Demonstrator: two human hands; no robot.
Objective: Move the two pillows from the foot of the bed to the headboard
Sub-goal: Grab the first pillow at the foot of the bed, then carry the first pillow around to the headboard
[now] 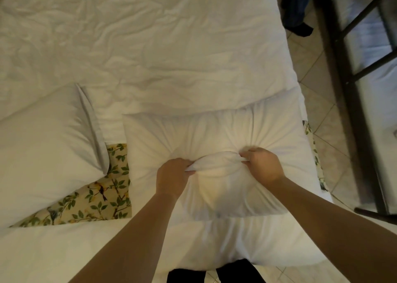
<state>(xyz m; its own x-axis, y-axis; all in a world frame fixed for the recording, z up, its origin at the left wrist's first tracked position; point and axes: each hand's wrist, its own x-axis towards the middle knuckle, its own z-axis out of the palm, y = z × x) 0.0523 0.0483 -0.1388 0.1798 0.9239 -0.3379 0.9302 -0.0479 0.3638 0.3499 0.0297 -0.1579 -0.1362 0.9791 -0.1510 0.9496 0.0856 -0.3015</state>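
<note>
Pillow pinched at the middle, lift not yet begun

Pillows both lie at the foot of the bed (150,46), on the white cover. Far to the left of the grip sits the second pillow (47,154), untouched, its corner lapping over a floral runner (96,201) that shows in the gap between the two.

Just left of the gathered fold, the left hand (171,177) is closed tight, a ridge of cloth bunched in its fingers. Between the two hands the cover of the near pillow (214,136) rises in a short hump, with creases fanning out from it. At the right end of that hump the right hand (263,164) is likewise clenched on fabric. Further right, past the bed's edge, are a tiled floor (318,102) and a dark frame (343,72).

As a judgement: both grips seem to hold mostly case, not filling, so a lift from here would likely let the pillow sag and swing. Better to dig deeper into the stuffing, or shift the hands outward toward the two short ends, then raise it level and carry it away from the body toward the headboard, which is out of view.
</note>
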